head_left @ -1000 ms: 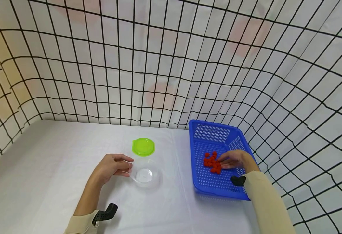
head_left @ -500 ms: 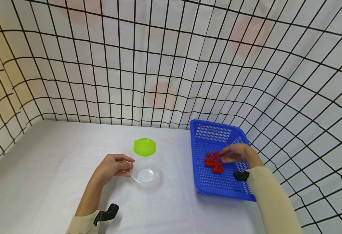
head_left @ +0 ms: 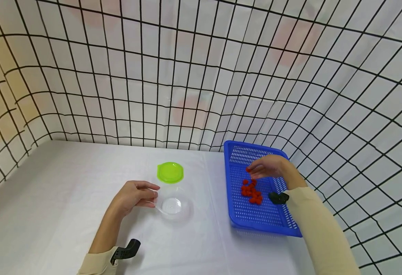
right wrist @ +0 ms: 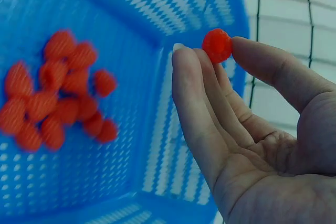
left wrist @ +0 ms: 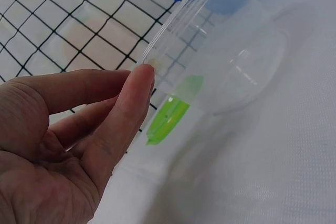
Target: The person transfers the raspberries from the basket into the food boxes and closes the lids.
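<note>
My left hand [head_left: 133,196] pinches the rim of a clear round plastic bowl [head_left: 171,206] between thumb and fingers. The bowl sits on the white table, and the left wrist view shows its see-through wall [left wrist: 231,40]. Over the blue basket, my right hand [head_left: 269,167] holds a single red raspberry [right wrist: 217,45] between thumb and fingertips, raised above the others. Several more raspberries [head_left: 251,191] lie heaped on the basket floor; the right wrist view has this pile [right wrist: 52,95] at its left.
The blue perforated basket [head_left: 263,228] stands on the table at the right. Behind the bowl lies a bright green lid [head_left: 170,173] with a small tab. A black grid mesh over white cloth [head_left: 146,95] walls the table's back and sides.
My right hand has left the raspberry pile, rising and moving toward the back of the basket with one raspberry pinched. The left hand keeps its hold on the bowl.
</note>
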### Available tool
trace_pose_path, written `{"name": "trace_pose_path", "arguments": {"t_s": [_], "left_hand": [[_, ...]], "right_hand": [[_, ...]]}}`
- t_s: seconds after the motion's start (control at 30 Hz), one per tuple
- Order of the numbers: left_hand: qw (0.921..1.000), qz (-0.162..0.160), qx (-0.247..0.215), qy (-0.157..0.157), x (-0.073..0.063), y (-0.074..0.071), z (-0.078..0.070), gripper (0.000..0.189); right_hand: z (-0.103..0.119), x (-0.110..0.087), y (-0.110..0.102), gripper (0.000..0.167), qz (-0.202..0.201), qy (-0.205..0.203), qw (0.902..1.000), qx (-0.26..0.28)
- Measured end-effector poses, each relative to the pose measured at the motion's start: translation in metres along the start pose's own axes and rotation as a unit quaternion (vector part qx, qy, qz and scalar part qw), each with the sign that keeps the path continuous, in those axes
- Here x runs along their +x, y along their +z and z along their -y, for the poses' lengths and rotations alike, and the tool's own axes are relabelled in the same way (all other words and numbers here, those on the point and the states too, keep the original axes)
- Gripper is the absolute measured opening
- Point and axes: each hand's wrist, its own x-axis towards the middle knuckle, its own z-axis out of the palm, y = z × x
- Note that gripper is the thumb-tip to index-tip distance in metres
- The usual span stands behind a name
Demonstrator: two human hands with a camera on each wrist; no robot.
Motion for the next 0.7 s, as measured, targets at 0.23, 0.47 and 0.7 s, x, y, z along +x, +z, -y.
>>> {"name": "trace_pose_path", "arguments": {"t_s": [0.23,0.47,0.7], "left_hand": [[1.0,-0.003,-0.006,-0.002,0.0,0.0,-0.001,0.044],[0.9998,-0.013,-0.012,0.003,0.0,-0.001,-0.002,0.043],[0.9998,-0.019,-0.004,0.008,0.0,-0.001,-0.002,0.042]], "right_hand": [[0.03,0.006,0.028,0.035,0.021,-0.043,0.9979,-0.044],[0.058,0.006,0.061,0.028,0.046,-0.064,0.9954,-0.054],[0.075,0.013,0.094,0.024,0.072,-0.064,0.9939,-0.053]]}}
